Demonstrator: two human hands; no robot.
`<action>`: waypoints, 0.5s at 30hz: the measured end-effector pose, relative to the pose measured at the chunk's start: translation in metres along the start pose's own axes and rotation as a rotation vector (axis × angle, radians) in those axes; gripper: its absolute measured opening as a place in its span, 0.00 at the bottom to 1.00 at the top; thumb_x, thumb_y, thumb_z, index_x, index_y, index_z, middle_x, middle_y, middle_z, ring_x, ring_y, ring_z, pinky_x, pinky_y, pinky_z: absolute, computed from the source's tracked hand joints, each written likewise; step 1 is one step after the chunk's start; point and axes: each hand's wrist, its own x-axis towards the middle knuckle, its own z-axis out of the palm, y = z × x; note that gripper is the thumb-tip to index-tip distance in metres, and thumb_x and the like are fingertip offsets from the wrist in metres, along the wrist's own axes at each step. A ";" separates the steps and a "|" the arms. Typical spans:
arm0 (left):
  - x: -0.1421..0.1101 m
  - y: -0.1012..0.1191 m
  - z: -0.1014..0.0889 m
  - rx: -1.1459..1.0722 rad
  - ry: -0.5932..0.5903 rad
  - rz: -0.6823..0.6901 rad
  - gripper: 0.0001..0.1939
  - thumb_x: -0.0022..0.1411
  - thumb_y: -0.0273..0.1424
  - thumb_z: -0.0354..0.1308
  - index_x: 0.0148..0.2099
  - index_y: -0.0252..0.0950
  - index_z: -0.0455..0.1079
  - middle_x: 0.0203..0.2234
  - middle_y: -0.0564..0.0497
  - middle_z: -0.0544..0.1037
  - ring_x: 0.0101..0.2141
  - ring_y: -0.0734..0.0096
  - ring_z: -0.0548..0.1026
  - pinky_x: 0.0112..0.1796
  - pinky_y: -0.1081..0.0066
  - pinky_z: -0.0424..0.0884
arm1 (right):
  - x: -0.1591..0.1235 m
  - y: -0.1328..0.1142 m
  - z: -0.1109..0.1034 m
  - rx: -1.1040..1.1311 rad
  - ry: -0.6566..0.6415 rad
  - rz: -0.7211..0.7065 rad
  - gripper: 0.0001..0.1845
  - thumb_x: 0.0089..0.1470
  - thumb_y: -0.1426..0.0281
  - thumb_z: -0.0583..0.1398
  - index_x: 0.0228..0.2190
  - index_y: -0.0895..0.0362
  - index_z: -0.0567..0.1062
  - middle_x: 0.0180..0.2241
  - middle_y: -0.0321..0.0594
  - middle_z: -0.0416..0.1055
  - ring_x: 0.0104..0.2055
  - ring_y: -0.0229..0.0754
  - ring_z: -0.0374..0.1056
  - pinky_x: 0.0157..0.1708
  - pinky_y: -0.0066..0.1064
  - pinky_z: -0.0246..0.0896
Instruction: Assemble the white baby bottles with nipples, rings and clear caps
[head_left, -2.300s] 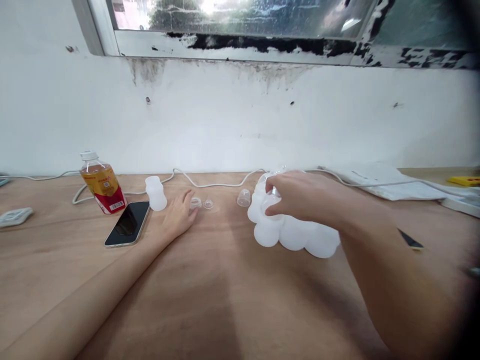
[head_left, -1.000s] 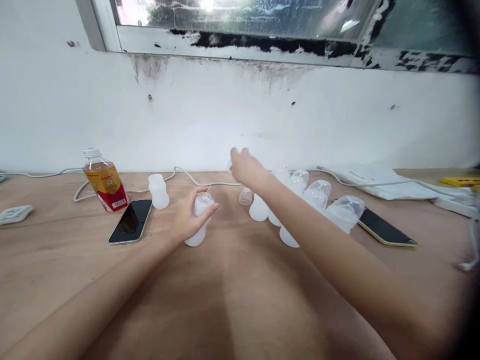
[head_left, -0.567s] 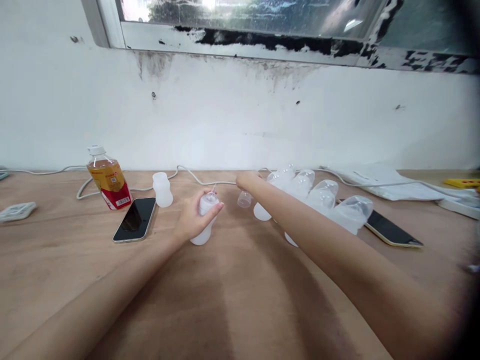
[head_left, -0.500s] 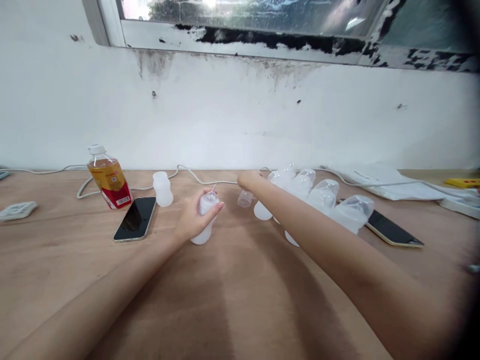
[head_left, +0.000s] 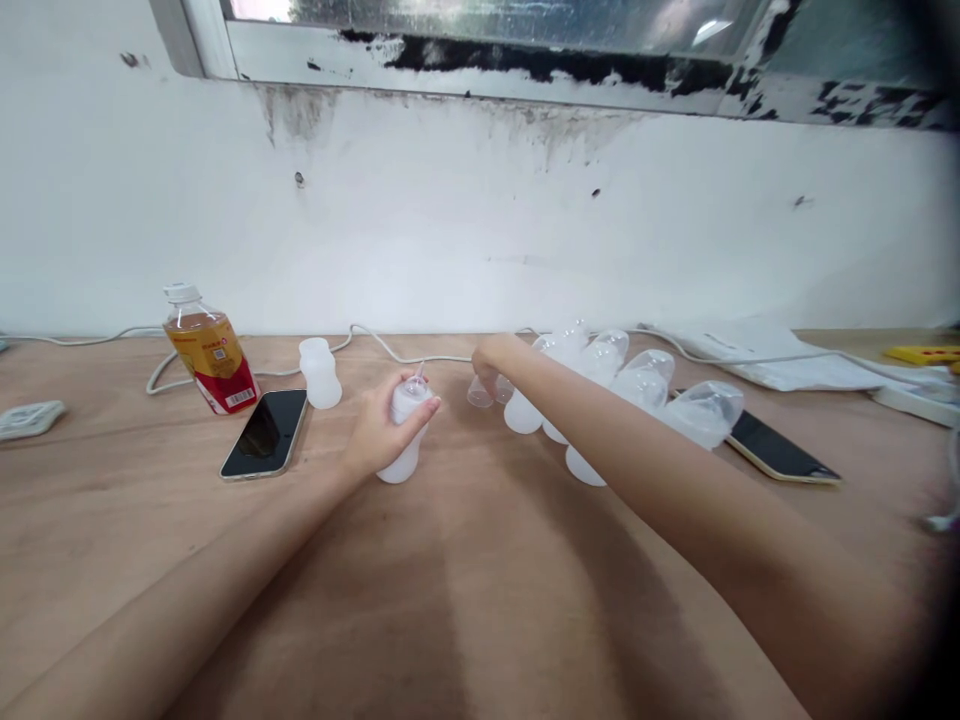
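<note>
My left hand [head_left: 390, 420] wraps round a frosted white squeeze bottle [head_left: 401, 462] with a narrow waist and a thin clear pointed tip. The bottle stands roughly upright on the table, tilted slightly. My right hand [head_left: 495, 357] reaches down at small clear plastic caps [head_left: 480, 394], its fingers curled at one of them; the fingertips are partly hidden. Just right of that hand stand several frosted bottles [head_left: 523, 412] with large clear domed covers [head_left: 649, 375], partly behind my right forearm. A frosted bottle without a top [head_left: 320, 375] stands left of my left hand.
A phone [head_left: 265, 435] lies at left beside a drink bottle [head_left: 214, 355]. Another phone [head_left: 780, 445] lies behind the domed bottles. A white cable [head_left: 390, 350] runs along the wall, past a white plastic bag [head_left: 757, 355]. A white device [head_left: 30, 420] lies far left.
The view has shifted slightly, moving everything a little left and up. My right fingers have come down to the clear caps. My left hand keeps its hold on the squeeze bottle.
</note>
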 end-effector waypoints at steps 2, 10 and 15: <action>0.000 0.000 0.000 -0.013 -0.008 -0.006 0.14 0.55 0.39 0.52 0.39 0.35 0.61 0.27 0.52 0.71 0.29 0.70 0.71 0.33 0.72 0.65 | -0.002 0.000 0.002 -0.076 -0.093 0.073 0.16 0.39 0.61 0.62 0.24 0.64 0.75 0.33 0.49 0.71 0.43 0.54 0.66 0.41 0.50 0.57; -0.001 0.002 -0.001 0.002 -0.007 -0.012 0.14 0.55 0.38 0.53 0.40 0.35 0.60 0.30 0.51 0.71 0.32 0.69 0.71 0.36 0.70 0.65 | -0.032 -0.003 -0.012 -0.133 -0.111 -0.019 0.14 0.37 0.73 0.64 0.31 0.62 0.74 0.36 0.50 0.70 0.45 0.56 0.64 0.42 0.49 0.56; 0.000 -0.001 0.003 0.045 -0.062 0.035 0.31 0.46 0.36 0.60 0.50 0.36 0.52 0.43 0.46 0.68 0.42 0.63 0.68 0.42 0.65 0.64 | -0.092 0.008 -0.025 0.159 -0.062 -0.606 0.36 0.39 0.69 0.63 0.51 0.52 0.58 0.49 0.41 0.62 0.48 0.41 0.61 0.41 0.27 0.58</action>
